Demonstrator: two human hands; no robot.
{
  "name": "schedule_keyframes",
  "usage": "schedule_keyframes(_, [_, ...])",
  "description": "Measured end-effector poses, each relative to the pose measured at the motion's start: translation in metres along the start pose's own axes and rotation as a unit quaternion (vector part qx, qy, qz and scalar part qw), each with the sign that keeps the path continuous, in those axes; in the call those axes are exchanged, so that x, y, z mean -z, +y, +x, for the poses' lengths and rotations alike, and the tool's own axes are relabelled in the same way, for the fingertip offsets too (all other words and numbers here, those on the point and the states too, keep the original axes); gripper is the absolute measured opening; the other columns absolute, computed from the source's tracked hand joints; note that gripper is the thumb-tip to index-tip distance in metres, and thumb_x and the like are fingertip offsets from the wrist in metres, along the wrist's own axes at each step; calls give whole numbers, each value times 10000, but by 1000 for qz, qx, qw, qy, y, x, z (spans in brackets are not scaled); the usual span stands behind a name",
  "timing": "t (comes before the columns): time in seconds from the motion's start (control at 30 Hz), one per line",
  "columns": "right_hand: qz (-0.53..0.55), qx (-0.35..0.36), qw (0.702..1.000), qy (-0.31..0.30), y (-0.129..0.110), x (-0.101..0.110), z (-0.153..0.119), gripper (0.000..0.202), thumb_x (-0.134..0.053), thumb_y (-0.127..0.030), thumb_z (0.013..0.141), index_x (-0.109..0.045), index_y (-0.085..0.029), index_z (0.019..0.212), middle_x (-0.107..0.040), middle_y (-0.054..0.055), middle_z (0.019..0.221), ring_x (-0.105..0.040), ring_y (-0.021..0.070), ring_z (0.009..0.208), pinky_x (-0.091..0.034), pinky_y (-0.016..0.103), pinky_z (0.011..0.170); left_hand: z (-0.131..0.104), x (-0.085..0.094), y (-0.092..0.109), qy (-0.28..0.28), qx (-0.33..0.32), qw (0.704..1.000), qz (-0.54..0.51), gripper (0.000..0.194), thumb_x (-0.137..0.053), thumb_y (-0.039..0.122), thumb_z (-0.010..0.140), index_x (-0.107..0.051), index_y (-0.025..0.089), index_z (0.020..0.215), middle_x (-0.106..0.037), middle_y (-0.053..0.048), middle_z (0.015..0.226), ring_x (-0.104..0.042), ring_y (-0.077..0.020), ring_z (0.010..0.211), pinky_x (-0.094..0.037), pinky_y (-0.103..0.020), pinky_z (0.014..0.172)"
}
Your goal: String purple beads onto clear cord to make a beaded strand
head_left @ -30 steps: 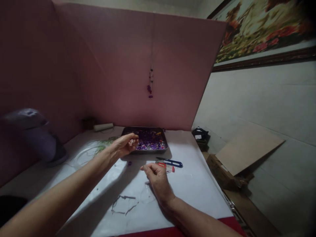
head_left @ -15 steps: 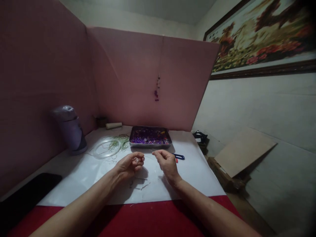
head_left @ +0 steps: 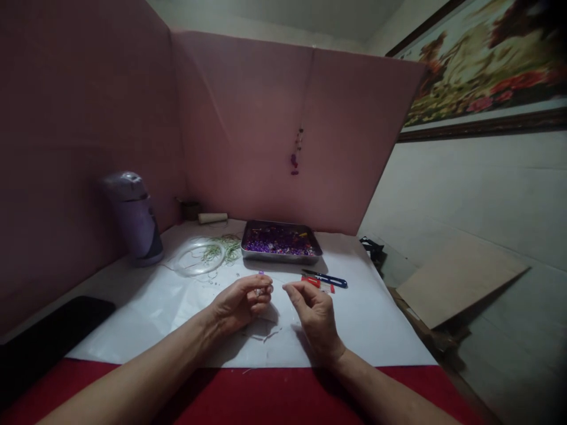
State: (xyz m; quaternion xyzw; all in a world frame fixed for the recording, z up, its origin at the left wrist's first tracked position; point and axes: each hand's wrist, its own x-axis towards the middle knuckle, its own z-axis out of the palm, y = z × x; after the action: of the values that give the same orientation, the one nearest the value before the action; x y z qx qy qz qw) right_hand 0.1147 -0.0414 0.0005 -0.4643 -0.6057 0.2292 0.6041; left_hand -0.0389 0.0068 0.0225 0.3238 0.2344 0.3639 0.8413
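Note:
My left hand (head_left: 248,300) is closed above the white sheet, thumb and index finger pinched, with small shiny beads (head_left: 259,291) partly hidden in its curled fingers. Just to the right, my right hand (head_left: 315,310) pinches a thin thread (head_left: 279,282), which runs across the narrow gap toward the left fingertips. Beyond both hands stands a metal tray (head_left: 283,258) of mostly purple beads (head_left: 274,242). Dark blue thread snips (head_left: 332,280) lie beyond the right hand, over a red item (head_left: 311,282). A small purple piece (head_left: 261,273) shows behind the left fingers.
On the left are a purple bottle (head_left: 137,227), a clear coil of tubing or line (head_left: 179,264), green strands (head_left: 228,248) and a black flat object (head_left: 66,321). A beaded strand (head_left: 295,159) hangs on the pink partition (head_left: 239,118). Short scraps (head_left: 266,337) lie near the hands.
The view has shifted, so the scene sits farther right. Both hands stay close together in their pinches, and more of the snips and red item shows beyond the right hand.

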Motion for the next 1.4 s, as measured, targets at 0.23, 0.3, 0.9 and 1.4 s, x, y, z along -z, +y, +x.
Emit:
schedule_keyframes(0.23, [-31, 18, 999, -13, -2, -3, -3, 233, -534, -310, 833, -614, -129, 711, -507, -5, 569, -410, 106, 517, -339, 225, 503, -2, -1, -1, 0, 0, 1000, 1, 46, -601, 62, 733, -561, 84, 741, -495, -4, 643, -320, -13, 438, -216, -134, 384])
schedule_keyframes(0.3, [-29, 13, 999, -11, -3, -2, -4, 233, -536, -312, 828, -605, -129, 701, -500, -7, 563, -395, 102, 505, -328, 223, 489, -3, -2, -1, -3, 2, 1000, 1, 43, -597, 57, 730, -562, 82, 732, -492, -2, 642, -315, -11, 436, -220, -134, 385])
schedule_keyframes(0.9, [-64, 35, 997, -4, -5, 2, -8, 211, -543, -287, 808, -572, -155, 646, -367, -56, 478, -288, 83, 445, -256, 220, 429, -2, 3, -8, -16, -15, 999, 28, 145, -678, 68, 681, -626, 65, 817, -508, -10, 650, -345, -21, 469, -251, -156, 430])
schedule_keyframes(1.4, [-85, 60, 995, -10, -6, 3, -10, 219, -542, -274, 808, -548, -156, 623, -344, -65, 477, -280, 74, 432, -236, 219, 424, -4, -1, -8, 23, -27, 998, 54, 151, -697, 62, 626, -647, 81, 767, -499, 2, 590, -442, -62, 506, -325, -183, 483])
